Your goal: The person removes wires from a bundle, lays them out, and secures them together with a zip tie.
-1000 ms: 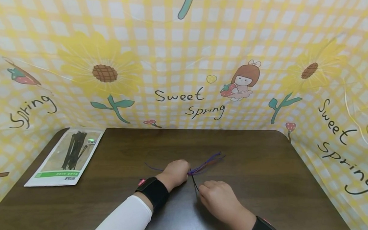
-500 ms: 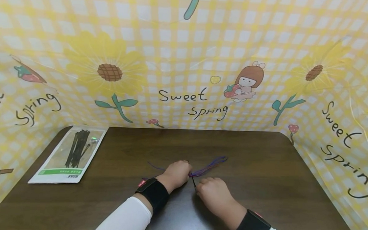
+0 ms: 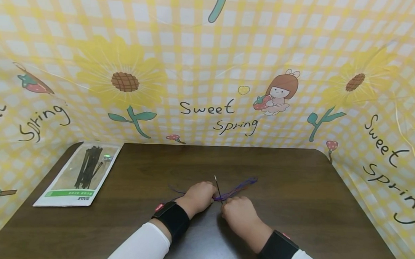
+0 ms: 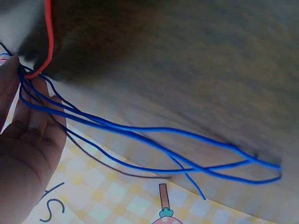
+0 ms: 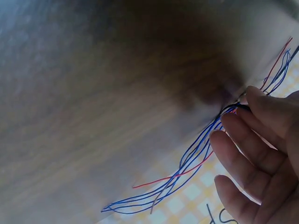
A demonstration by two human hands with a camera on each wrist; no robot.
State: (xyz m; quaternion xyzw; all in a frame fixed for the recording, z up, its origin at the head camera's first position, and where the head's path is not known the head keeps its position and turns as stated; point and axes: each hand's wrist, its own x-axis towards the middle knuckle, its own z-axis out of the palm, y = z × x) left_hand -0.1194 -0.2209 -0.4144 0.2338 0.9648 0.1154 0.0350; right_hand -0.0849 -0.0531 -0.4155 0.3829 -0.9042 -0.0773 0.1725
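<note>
My left hand (image 3: 199, 197) pinches a bundle of thin wires (image 3: 244, 183) above the middle of the table. In the left wrist view, long blue wires (image 4: 140, 129), a red wire (image 4: 50, 35) and a dark brown wire (image 4: 107, 164) fan out from between its thumb and fingers. A slim black cable tie (image 3: 217, 184) crosses the bundle, one end pointing up and away. Close on the right, my right hand (image 3: 242, 214) holds the tie near the wires. The right wrist view shows a bent black part of the tie (image 5: 242, 107) between thumb and forefinger, the other fingers loosely curled.
A white packet (image 3: 61, 200) picturing black cable ties lies at the table's left side. The dark wooden table (image 3: 295, 174) is enclosed at the back and sides by a yellow checked cloth (image 3: 196, 68).
My right hand has moved left, closer to the wires. The cable tie, earlier stretched down from the bundle to that hand, now has an end standing up beyond the wires. My left hand keeps its grip.
</note>
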